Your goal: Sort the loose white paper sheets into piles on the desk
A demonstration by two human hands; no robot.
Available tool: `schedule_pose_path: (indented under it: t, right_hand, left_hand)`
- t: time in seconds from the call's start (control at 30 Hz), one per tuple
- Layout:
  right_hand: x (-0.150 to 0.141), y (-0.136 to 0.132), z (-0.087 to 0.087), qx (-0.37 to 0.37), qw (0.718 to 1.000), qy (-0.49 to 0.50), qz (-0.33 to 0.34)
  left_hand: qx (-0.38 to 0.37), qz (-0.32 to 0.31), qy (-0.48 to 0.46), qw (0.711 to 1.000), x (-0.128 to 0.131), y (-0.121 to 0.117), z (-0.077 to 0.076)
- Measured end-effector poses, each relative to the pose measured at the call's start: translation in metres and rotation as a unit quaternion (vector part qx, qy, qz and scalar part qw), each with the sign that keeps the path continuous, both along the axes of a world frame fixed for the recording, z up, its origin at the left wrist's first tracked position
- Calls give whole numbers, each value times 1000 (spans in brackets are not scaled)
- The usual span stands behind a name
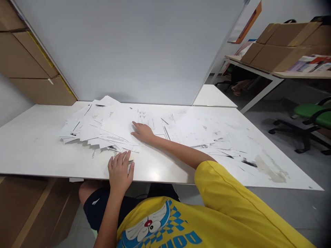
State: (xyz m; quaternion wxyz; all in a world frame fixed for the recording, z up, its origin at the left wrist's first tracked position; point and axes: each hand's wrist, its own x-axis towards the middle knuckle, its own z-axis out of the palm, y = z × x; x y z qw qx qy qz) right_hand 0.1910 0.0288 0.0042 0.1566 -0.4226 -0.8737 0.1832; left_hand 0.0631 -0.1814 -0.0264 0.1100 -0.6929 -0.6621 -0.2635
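My right hand lies on the white printed papers in the middle of the table, its forefinger stretched out and the thumb apart. Left of it is a messy stack of loose sheets, fanned out in layers. More papers spread to the right, beyond my forearm. Near the table's front edge my left hand rests palm down with fingers extended. A small cream-coloured flat piece shows just beyond its fingers, partly hidden by them; I cannot tell whether they touch.
A grey-white panel rises behind the white table. Cardboard boxes stand at the left. On the right are a second desk with cartons and a green chair. A brownish stain marks the table's right end.
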Motion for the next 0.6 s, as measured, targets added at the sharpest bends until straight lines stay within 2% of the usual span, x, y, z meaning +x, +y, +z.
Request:
schedule_pose_path:
  t: [0.17, 0.27, 0.37, 0.43, 0.47, 0.53, 0.6]
  right_hand:
    - [8, 0, 7, 34, 999, -39, 13]
    - [14, -10, 12, 42, 999, -26, -7]
    - [22, -29, 13, 38, 995, 91, -13]
    - [30, -46, 13, 23, 977, 213, 0]
    - [35, -56, 13, 16, 963, 269, 7]
    - [45, -77, 16, 5, 933, 360, 13]
    - [54, -96, 20, -8, 909, 417, 7]
  left_hand:
    - [0, 0, -8, 1000, 0, -1, -1]
    - [39, -4, -4, 999, 1, -2, -3]
    - [99, -50, -22, 994, 3, 0, 0]
    - [129, -67, -57, 988, 2, 6, 8]
    - [134, -56, -83, 986, 1, 10, 13]
    - [114, -7, -154, 981, -2, 19, 27]
    - [42, 23, -245, 968, -6, 31, 40]
